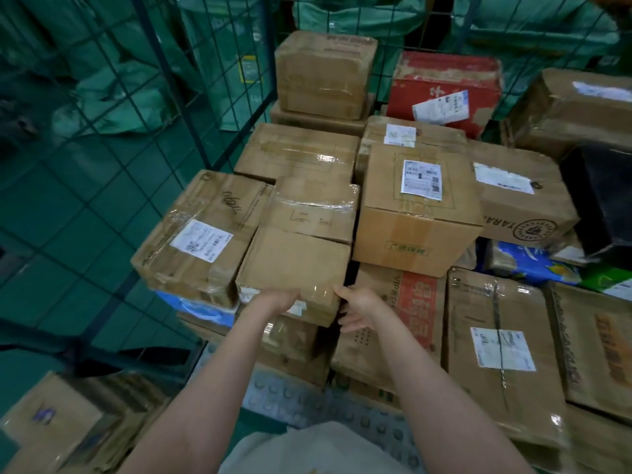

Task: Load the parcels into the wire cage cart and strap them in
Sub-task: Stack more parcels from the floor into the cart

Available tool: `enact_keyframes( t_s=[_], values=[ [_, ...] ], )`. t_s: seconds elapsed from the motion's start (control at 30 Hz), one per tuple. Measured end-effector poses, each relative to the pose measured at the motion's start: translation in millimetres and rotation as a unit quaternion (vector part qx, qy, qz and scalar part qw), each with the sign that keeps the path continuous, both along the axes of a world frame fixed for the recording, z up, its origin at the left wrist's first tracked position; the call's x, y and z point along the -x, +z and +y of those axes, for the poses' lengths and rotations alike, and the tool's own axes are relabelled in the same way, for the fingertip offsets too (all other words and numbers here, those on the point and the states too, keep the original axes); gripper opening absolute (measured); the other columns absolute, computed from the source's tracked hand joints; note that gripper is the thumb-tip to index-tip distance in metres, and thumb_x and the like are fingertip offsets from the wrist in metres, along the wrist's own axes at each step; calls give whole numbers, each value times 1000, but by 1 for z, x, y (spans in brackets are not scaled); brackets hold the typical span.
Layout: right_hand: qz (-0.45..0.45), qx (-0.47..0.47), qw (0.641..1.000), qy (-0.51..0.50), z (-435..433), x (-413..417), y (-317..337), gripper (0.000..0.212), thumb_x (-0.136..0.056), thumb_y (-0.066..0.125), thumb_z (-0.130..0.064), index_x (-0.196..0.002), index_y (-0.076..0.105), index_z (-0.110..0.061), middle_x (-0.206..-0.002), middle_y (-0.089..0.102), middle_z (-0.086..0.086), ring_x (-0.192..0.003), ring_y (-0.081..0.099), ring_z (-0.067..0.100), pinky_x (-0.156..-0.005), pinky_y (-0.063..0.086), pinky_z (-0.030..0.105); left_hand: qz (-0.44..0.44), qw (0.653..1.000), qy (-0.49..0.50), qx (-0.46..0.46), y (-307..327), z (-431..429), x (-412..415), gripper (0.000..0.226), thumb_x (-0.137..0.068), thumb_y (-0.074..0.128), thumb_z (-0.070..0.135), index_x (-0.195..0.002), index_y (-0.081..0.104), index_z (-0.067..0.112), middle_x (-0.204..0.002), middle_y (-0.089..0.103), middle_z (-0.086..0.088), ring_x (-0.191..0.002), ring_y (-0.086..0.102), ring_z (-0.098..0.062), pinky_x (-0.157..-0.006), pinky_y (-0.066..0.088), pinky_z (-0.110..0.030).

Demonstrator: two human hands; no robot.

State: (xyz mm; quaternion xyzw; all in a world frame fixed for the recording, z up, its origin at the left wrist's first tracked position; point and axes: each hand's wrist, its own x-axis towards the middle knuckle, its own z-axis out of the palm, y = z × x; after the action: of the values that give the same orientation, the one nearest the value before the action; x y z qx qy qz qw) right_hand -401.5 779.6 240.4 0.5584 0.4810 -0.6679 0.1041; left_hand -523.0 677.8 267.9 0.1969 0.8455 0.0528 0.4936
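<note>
Cardboard meets both hands at the near edge of a plain cardboard box. The left hand is under that edge with its fingers hidden, so I cannot tell whether it grasps the box or only props it. The right hand has its thumb against the box's near right corner and its fingers hanging loosely spread below, not clenched on anything.

The box tilts, near edge low, and sits in the gap between the labelled carton touching it on the left and the square carton on the right. Its far edge butts a taped box. Judging by this, the hands are seating it into that slot so the layer packs tight and will not shift.

Farther off, more parcels, a red box among them, are stacked against the mesh of the wire cage cart. Green sacks lie beyond the mesh on the left. Loading looks well along, and strapping is probably still to come.
</note>
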Motion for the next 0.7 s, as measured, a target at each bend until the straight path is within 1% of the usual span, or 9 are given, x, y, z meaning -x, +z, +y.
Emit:
enact_keyframes(
  t_s=[0.07,0.17,0.27,0.37,0.47,0.53,0.57,0.63,0.7],
  values=[
    [11,5,1000,-10,-1,7,1,49,-100,45,-25,-142,33,-2,-137,45,29,-115,55,44,-87,52,46,15,1000,-1,-11,-7,2,3,48,-100,25,31,-138,44,8,-145,38,-18,-128,39,-31,-104,33,-33],
    [9,-23,999,-24,-1,17,2,39,-100,46,-16,-133,42,4,-132,50,26,-113,56,44,-81,53,40,7,999,-9,-35,-14,3,4,42,-101,26,22,-135,46,6,-145,38,-16,-128,39,-30,-101,32,-30],
    [1,-67,998,-14,-3,24,-4,34,-98,50,-18,-124,50,3,-129,54,23,-108,61,39,-81,56,39,27,998,-8,-54,-19,3,7,40,-100,29,20,-132,50,7,-143,42,-15,-125,43,-30,-95,34,-30],
    [14,-81,996,-25,-5,26,-8,37,-98,49,-19,-127,51,3,-131,52,21,-106,61,39,-75,56,36,39,998,-18,-51,-18,3,8,40,-101,30,22,-134,48,8,-145,41,-14,-127,43,-30,-99,34,-30],
    [23,-92,995,-28,-8,23,-10,32,-99,46,-22,-120,53,2,-128,54,19,-107,61,37,-75,56,37,42,997,-7,-61,-16,1,6,41,-101,31,23,-135,48,7,-145,41,-14,-129,42,-29,-103,34,-32],
    [13,-104,994,-10,-10,21,-9,26,-100,44,-26,-115,52,-6,-119,58,14,-96,64,32,-72,56,35,38,997,7,-69,-12,-2,6,40,-101,33,22,-135,49,6,-144,44,-13,-128,44,-29,-99,36,-30],
    [4,-116,993,3,-11,19,-8,21,-100,43,-27,-113,48,-11,-111,58,11,-86,63,27,-71,55,34,24,997,23,-76,-9,-3,6,39,-101,35,21,-134,49,6,-140,48,-14,-123,48,-28,-93,39,-28],
    [-2,-148,989,8,-11,15,-7,14,-98,45,-27,-106,42,-16,-93,56,5,-69,57,19,-70,52,33,-16,995,47,-88,-3,-4,5,35,-101,34,20,-128,54,8,-125,61,-12,-95,59,-22,-72,42,-23],
    [4,-169,986,3,-13,8,-6,12,-96,49,-23,-101,46,-12,-78,55,3,-61,52,16,-65,49,31,-50,990,84,-102,2,-11,-2,31,-102,30,23,-112,58,12,-108,63,-6,-68,53,-11,-53,40,-21]
  ],
)
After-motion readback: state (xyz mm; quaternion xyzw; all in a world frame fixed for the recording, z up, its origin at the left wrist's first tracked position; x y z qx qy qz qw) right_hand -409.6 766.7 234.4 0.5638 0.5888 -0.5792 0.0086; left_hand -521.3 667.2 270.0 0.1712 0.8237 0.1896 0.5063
